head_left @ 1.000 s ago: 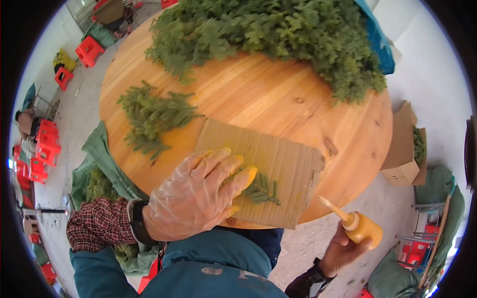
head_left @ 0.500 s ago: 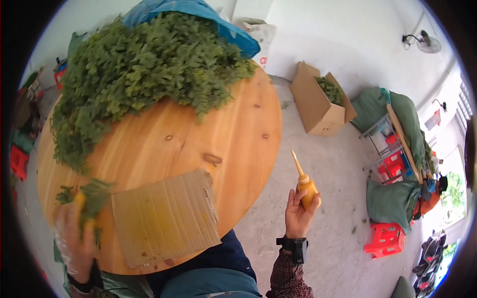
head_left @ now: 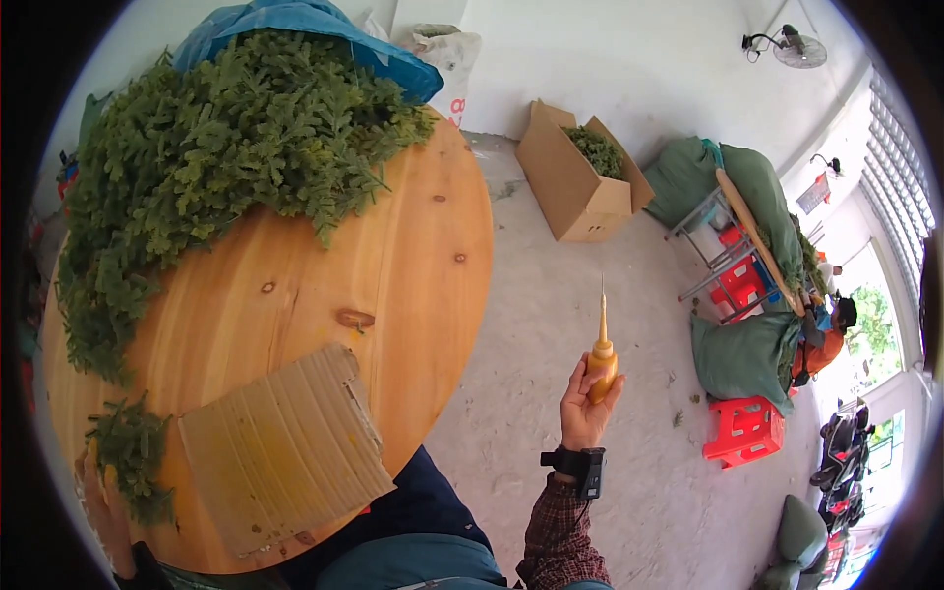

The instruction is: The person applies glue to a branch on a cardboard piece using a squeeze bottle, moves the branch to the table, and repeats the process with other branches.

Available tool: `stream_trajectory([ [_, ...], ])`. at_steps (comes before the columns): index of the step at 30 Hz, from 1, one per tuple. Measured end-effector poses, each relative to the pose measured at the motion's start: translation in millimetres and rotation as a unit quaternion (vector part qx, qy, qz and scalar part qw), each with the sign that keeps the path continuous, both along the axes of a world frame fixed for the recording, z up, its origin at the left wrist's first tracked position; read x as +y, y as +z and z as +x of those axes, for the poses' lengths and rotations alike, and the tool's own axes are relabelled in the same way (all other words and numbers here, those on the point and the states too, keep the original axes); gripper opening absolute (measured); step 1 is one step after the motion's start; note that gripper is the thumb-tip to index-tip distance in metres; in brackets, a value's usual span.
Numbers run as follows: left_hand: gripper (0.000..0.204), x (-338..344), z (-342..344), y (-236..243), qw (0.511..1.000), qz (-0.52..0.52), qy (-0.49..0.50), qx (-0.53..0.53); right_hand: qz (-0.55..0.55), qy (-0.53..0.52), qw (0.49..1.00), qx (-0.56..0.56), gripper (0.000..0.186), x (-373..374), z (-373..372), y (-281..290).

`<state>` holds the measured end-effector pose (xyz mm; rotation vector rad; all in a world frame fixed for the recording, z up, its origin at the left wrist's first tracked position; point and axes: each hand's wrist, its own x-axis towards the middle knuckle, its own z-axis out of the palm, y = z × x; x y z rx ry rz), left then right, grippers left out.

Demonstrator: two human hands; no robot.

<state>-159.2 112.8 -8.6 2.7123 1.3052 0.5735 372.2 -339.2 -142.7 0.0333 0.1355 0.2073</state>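
Observation:
In my right hand [head_left: 587,408], held up over the floor to the right of the table, is a small yellow squeeze bottle [head_left: 603,369] with a long thin nozzle pointing upward. My fingers and thumb are wrapped round its body. At the lower left, my left hand [head_left: 106,511] is beside a small bunch of green sprigs [head_left: 133,457] on the table. Its fingers are stretched out, partly cut off by the dark rim. A piece of cardboard [head_left: 285,447] with yellow smears lies near the table's front edge.
A large heap of green artificial-looking sprigs [head_left: 226,147] spills from a blue bag [head_left: 393,69] across the round wooden table [head_left: 413,256]. Beyond stand an open carton [head_left: 580,197], green sacks [head_left: 742,359] and a red stool [head_left: 744,433]. A person in orange [head_left: 824,354] sits at the far right.
My left hand has moved left and down, and the sprigs that were by its fingers now lie on the table. The bottle in my right hand points more upright. The view has shifted right.

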Motion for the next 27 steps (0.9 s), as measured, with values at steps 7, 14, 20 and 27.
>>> stream_trajectory([
  [7, 0.046, -9.3, -18.1, 31.8, 0.998, -0.041, -0.032, -0.034, -0.046, 0.021, 0.998, -0.041, 0.053, 1.5, 23.7, -42.4],
  [14, 0.057, -28.5, 24.9, 88.1, 0.982, -0.185, 0.0, 0.04, -0.074, 0.126, 0.979, -0.141, 0.054, -25.4, 46.8, -38.1],
  [20, 0.038, 1.6, 31.4, 120.8, 0.995, -0.094, 0.028, -0.013, 0.411, 0.316, 0.852, 0.076, 0.048, 56.4, 16.8, 15.1],
  [27, 0.031, 80.2, 86.1, 74.6, 0.983, 0.115, -0.087, 0.114, 0.378, 0.333, 0.855, 0.125, 0.06, 81.6, -1.1, 28.4],
])
